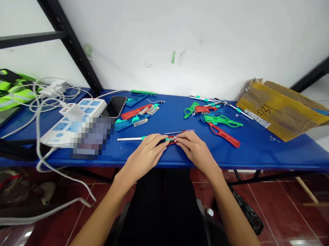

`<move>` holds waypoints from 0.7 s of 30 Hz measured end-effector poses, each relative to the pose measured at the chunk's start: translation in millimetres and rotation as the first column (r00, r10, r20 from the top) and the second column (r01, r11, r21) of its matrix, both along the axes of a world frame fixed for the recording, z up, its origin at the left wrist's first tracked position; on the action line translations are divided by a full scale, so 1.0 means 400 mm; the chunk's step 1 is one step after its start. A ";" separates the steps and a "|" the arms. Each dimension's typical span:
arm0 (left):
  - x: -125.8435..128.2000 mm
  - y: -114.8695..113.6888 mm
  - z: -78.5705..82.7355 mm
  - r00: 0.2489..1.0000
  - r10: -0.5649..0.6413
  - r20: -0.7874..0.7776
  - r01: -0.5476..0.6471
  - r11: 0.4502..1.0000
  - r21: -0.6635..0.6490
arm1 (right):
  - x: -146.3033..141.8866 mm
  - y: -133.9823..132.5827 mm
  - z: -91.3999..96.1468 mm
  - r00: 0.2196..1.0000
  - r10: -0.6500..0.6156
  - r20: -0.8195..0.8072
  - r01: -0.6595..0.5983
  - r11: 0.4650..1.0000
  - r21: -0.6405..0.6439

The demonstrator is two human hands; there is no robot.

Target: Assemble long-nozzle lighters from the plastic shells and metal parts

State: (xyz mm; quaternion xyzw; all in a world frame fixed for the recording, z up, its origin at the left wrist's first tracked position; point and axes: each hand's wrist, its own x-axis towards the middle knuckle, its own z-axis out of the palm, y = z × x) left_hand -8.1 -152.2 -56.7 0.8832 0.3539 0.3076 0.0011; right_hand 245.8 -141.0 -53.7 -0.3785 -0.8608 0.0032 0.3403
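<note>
My left hand (147, 151) and my right hand (195, 149) meet at the table's front edge, fingers closed around a red lighter casing (172, 140) with small white and green parts in it. A silver lighter tube (130, 139) sticks out to the left from beneath my left fingers. Just behind my hands lies what looks like a thin screwdriver (177, 132). To the left are red and blue lighter casings (133, 112) and clear fuel tanks (140, 122). On the right, a green casing (223, 120) and a red casing (225, 135) lie near more metal tubes (203, 99).
An open cardboard box (282, 108) with yellow tape stands at the right. Leftward are a white power strip (84, 107) with cables, a phone (115, 106), a blurred-out patch and a hi-vis vest (7, 95). A white wall (164, 30) closes off the back.
</note>
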 end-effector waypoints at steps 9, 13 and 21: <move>0.003 0.000 0.007 0.999 0.012 -0.053 -0.008 0.996 0.084 | -0.007 -0.004 0.015 0.999 -0.011 0.037 0.009 0.998 0.055; 0.002 -0.002 0.010 0.998 0.020 -0.066 -0.015 0.997 0.071 | 0.001 -0.002 0.018 0.998 -0.040 -0.043 0.043 0.997 0.059; 0.003 -0.005 0.008 0.998 0.049 -0.051 -0.048 0.999 0.016 | -0.007 0.001 0.009 0.997 -0.075 0.006 0.074 0.992 0.101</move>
